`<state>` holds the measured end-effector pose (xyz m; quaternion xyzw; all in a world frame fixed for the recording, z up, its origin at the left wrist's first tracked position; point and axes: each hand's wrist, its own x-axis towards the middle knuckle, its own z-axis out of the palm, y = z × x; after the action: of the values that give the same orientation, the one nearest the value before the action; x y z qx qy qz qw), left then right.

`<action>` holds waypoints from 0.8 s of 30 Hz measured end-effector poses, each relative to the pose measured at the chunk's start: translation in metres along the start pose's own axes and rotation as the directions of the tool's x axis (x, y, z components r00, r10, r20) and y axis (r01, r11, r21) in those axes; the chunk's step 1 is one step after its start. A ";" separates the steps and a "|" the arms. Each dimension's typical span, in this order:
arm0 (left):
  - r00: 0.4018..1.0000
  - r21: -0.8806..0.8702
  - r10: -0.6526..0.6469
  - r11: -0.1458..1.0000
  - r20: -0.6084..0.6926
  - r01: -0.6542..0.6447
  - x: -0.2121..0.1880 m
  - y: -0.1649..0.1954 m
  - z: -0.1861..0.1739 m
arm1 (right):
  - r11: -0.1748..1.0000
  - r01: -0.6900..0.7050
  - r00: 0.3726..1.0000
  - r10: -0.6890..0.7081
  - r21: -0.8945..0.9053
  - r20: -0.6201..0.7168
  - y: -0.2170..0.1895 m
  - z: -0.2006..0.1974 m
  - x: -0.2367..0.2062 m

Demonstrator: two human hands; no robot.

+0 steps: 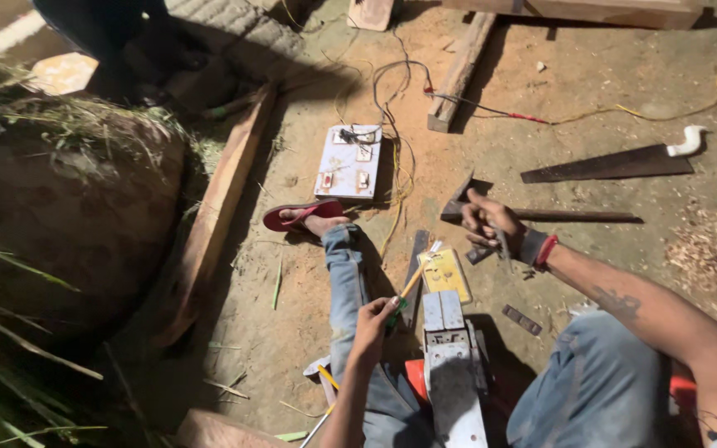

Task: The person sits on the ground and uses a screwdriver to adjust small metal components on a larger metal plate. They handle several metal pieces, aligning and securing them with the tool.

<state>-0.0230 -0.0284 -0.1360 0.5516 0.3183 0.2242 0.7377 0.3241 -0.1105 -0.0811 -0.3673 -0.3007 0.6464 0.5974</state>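
Left hand grips a screwdriver over the planer; right hand reaches toward the hammer on the ground.

Left hand (373, 319) is closed around a screwdriver (407, 289) with a green and yellow handle, shaft angled up and away, tip just above the front of the grey electric planer (451, 373) resting between the knees. Right hand (491, 224), fingers curled around a small dark part I cannot identify, sits beside the hammer (541, 215), well apart from the screwdriver. A yellow flat piece (446, 274) lies on the dirt floor (309, 323) between both hands. Handsaw (616, 163) beyond the hammer; white switchboard (348, 162) near the red sandal (300, 214).
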 end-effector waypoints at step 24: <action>0.817 0.554 0.257 0.828 -0.517 0.090 0.032 -0.067 0.026 | 0.973 -0.123 0.962 0.068 -0.196 -0.265 0.035 0.008 0.002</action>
<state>0.0164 -0.0439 -0.2026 0.6622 0.5493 0.3103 0.4044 0.2980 -0.1119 -0.1063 -0.5232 -0.2694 0.5862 0.5568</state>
